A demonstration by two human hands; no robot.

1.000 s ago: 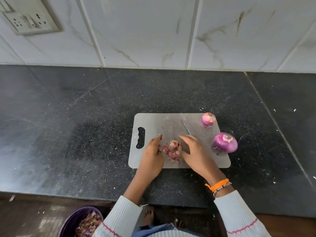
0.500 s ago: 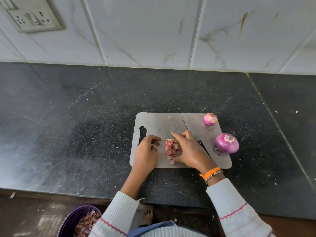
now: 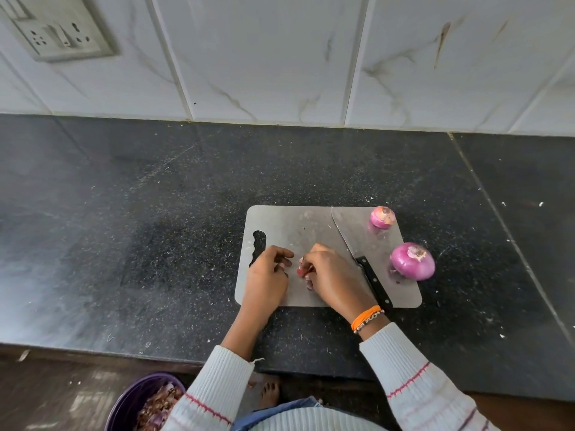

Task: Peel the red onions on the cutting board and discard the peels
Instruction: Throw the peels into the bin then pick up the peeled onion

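On the grey cutting board (image 3: pixel 289 222), the right hand (image 3: pixel 334 279) curls over a small clump of red onion peels (image 3: pixel 301 270), fingers closed around it. The left hand (image 3: pixel 267 276) rests just beside it with fingers curled; it seems to hold nothing, though the view is poor. A black-handled knife (image 3: pixel 357 253) lies diagonally on the board. 2 peeled red onions sit right: the small one (image 3: pixel 382 217) at the far corner, the large one (image 3: pixel 412 265) at the right edge. A purple bin (image 3: pixel 124 402) of peels stands below the dark tabletop (image 3: pixel 124 228).

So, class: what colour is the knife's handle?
Black, seen in the head view: the knife handle lies on the cutting board.
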